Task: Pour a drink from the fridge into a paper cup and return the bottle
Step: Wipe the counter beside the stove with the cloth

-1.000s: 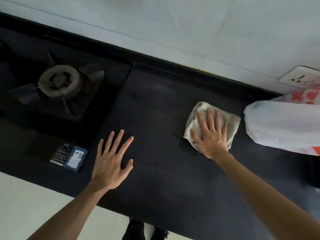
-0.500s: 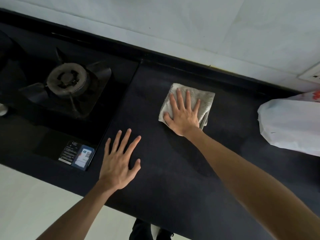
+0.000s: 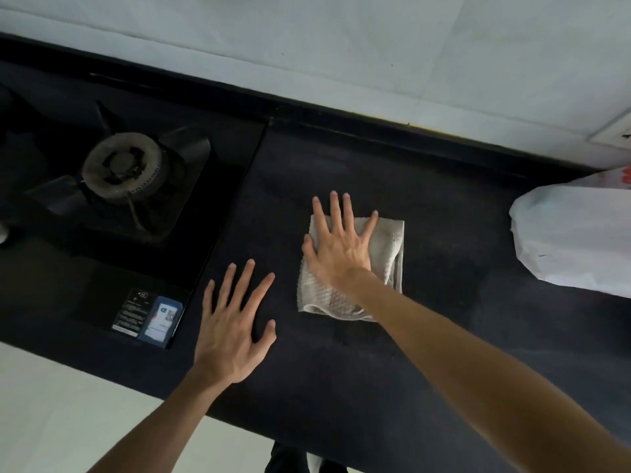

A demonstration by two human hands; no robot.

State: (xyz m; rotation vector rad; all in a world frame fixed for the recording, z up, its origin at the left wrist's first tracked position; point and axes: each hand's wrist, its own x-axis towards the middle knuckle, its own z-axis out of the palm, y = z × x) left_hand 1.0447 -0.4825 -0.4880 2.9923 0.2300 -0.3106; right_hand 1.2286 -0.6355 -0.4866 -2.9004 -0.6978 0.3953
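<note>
No bottle, paper cup or fridge is in view. A grey-white waffle cloth [image 3: 391, 244] lies on the dark countertop [image 3: 341, 377]. My right hand [image 3: 338, 247] lies flat on the cloth's far left part, fingers spread and pressing down, fingertips reaching past its far edge. My left hand [image 3: 232, 322] rests palm down on the bare counter to the left of the cloth, fingers apart and holding nothing.
A black gas hob with a round burner [image 3: 123, 165] fills the left side, with a label sticker [image 3: 150, 317] at its near right corner. A white plastic bag [image 3: 573, 240] sits at the right edge. A white wall runs behind, with a socket [image 3: 618, 131].
My right hand slid the cloth left, away from the plastic bag, then back toward me. My left hand stayed flat in about the same spot.
</note>
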